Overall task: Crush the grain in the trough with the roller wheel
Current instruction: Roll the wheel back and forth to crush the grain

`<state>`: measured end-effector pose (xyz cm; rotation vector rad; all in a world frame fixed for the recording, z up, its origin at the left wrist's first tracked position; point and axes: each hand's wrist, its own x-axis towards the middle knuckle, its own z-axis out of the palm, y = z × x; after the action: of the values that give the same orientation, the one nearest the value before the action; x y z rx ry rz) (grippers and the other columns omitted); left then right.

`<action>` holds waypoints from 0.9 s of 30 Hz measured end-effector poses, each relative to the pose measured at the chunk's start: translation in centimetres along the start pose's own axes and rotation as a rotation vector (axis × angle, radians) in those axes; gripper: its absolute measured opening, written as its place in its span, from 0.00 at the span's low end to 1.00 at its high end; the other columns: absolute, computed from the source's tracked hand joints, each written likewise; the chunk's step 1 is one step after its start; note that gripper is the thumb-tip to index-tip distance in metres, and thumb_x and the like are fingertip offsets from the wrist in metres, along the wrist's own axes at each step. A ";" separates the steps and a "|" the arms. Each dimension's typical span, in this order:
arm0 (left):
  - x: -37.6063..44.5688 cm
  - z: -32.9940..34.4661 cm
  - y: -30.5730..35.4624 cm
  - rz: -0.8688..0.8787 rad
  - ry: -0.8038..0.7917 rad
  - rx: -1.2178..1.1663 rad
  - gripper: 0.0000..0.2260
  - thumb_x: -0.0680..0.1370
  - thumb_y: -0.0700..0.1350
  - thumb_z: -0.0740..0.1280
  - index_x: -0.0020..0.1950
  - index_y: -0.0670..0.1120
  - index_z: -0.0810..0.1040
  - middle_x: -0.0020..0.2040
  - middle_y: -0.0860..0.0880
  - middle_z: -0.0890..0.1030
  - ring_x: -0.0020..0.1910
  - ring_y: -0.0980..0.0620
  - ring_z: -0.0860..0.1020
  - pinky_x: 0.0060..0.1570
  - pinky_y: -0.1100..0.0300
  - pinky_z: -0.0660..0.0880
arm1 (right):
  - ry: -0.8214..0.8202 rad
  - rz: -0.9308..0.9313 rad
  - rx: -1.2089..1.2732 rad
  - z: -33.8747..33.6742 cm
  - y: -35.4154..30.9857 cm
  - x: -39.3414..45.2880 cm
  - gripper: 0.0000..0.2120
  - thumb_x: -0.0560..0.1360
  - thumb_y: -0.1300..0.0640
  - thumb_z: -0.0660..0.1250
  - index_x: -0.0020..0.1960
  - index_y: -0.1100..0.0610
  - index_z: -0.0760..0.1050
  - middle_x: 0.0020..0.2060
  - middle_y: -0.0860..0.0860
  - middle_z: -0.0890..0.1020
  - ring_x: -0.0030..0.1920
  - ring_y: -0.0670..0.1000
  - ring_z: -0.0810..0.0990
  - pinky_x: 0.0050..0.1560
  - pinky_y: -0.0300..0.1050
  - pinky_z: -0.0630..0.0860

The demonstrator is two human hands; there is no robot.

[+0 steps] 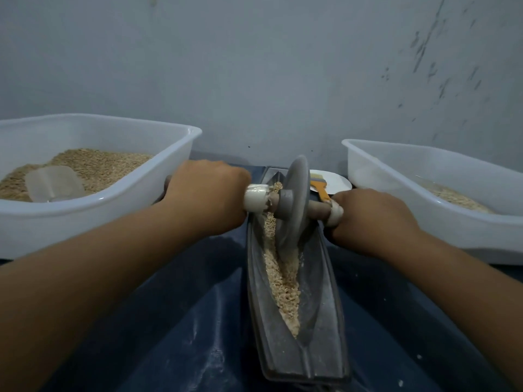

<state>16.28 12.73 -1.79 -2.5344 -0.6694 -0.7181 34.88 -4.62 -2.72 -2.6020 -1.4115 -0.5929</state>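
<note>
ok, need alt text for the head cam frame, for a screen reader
Two hands, left hand and right hand, grip the axle handles of a grey roller wheel standing in a long grey trough of grain. White tubs flank it: the left tub holds grain and a scoop, the right tub a thin layer.

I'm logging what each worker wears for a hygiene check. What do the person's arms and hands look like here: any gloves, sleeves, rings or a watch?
Both forearms are bare as far as the frame shows; no sleeve edge is in view. The left hand and right hand wear no gloves. No ring, watch or bracelet shows on the visible backs and wrists; the fingers are mostly hidden.
</note>
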 end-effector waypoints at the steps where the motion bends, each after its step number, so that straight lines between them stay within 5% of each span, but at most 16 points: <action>1: 0.5 0.1 -0.1 -0.015 -0.040 -0.026 0.16 0.68 0.54 0.69 0.33 0.53 0.62 0.28 0.55 0.66 0.27 0.54 0.66 0.30 0.61 0.61 | -0.023 0.010 0.004 -0.2 -0.1 0.5 0.08 0.68 0.45 0.64 0.35 0.47 0.68 0.32 0.43 0.73 0.32 0.47 0.71 0.30 0.40 0.61; 5: 2.4 -0.4 0.1 -0.057 -0.214 -0.116 0.09 0.69 0.54 0.70 0.41 0.54 0.71 0.35 0.54 0.74 0.37 0.49 0.75 0.37 0.57 0.70 | -0.127 0.014 0.039 -0.9 -0.4 2.5 0.13 0.68 0.45 0.68 0.38 0.47 0.64 0.34 0.43 0.71 0.40 0.52 0.74 0.40 0.42 0.68; 11: -0.7 -0.3 0.3 -0.030 0.010 0.010 0.15 0.69 0.55 0.70 0.34 0.55 0.63 0.27 0.55 0.66 0.25 0.58 0.62 0.28 0.62 0.58 | -0.007 -0.013 0.001 -0.2 0.0 0.2 0.07 0.65 0.45 0.62 0.33 0.47 0.67 0.31 0.44 0.73 0.31 0.46 0.70 0.28 0.39 0.59; 18: 1.9 -0.2 0.0 -0.077 -0.196 -0.106 0.09 0.69 0.55 0.68 0.40 0.55 0.70 0.34 0.55 0.72 0.35 0.51 0.73 0.35 0.59 0.67 | -0.177 0.001 0.014 -1.6 -0.6 2.8 0.10 0.66 0.45 0.67 0.35 0.46 0.66 0.33 0.43 0.72 0.35 0.49 0.73 0.36 0.42 0.68; 24: -1.6 0.8 0.2 -0.103 -0.003 -0.036 0.17 0.69 0.55 0.70 0.33 0.55 0.60 0.28 0.56 0.68 0.26 0.59 0.63 0.28 0.62 0.58 | 0.073 -0.057 -0.109 -1.0 -0.6 0.7 0.10 0.65 0.46 0.66 0.32 0.47 0.66 0.28 0.43 0.70 0.28 0.42 0.64 0.28 0.38 0.56; 27: -1.0 0.8 -0.1 -0.108 -0.040 -0.064 0.15 0.68 0.55 0.69 0.33 0.54 0.62 0.28 0.56 0.68 0.26 0.57 0.65 0.28 0.62 0.60 | -0.001 -0.051 -0.069 -1.3 -0.7 1.4 0.09 0.65 0.45 0.65 0.32 0.46 0.66 0.28 0.43 0.71 0.29 0.42 0.66 0.28 0.37 0.57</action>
<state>15.76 12.91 -2.99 -2.5927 -0.8142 -0.7373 34.65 -3.52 -0.99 -2.6259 -1.4874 -0.6585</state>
